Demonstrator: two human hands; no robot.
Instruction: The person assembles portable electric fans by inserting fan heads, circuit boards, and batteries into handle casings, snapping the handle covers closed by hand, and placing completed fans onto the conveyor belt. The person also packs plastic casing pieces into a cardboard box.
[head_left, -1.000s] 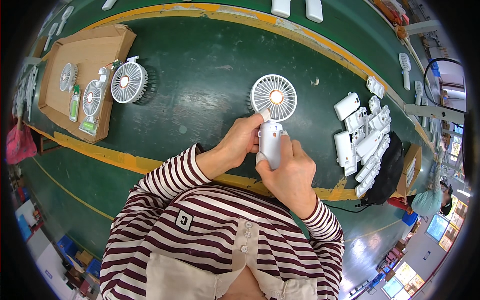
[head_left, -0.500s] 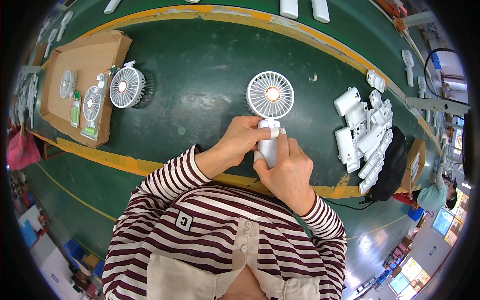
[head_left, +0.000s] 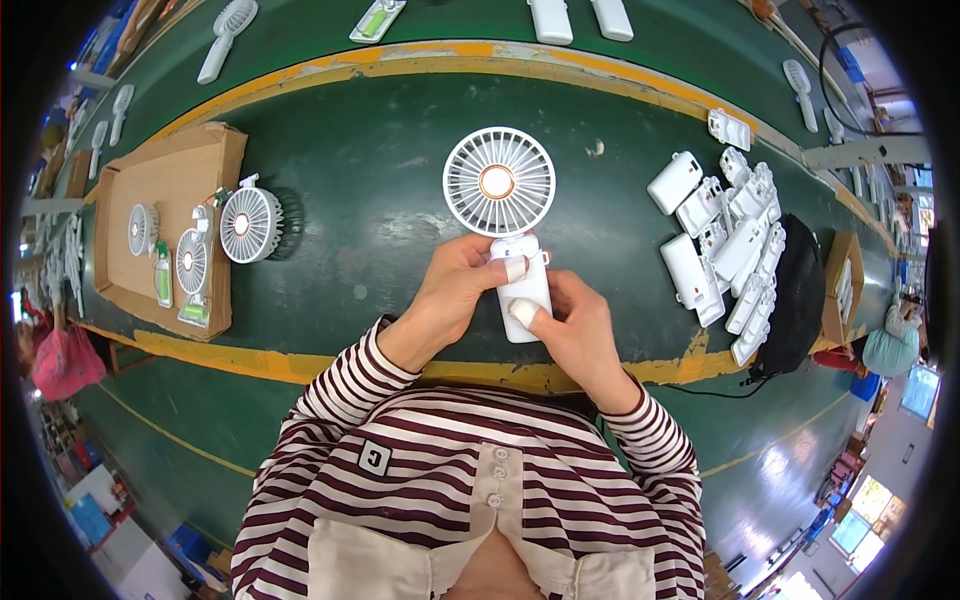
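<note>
A white handheld fan (head_left: 520, 317) is held between my two hands, its round grille pointing away from me over the green table. My left hand (head_left: 449, 293) grips the top of its handle, thumb across the front just under the fan head. My right hand (head_left: 581, 325) holds the lower handle from the right side, thumb pressed on the front. Both thumbs have white tape around them. The fingers behind the handle are mostly hidden.
On the left stands a cardboard tray (head_left: 110, 275) with fan parts; a white fan head (head_left: 250, 225) sits at its right edge. A pile of white handle shells (head_left: 738, 250) lies at the right, beside a black bag (head_left: 797, 290). Beyond the yellow edge runs a green belt (head_left: 290, 50) carrying fans.
The fan has turned to face me more and shifted slightly left. My right thumb has moved onto the handle's front, and the right fingers have gone behind it. More fans show on the belt.
</note>
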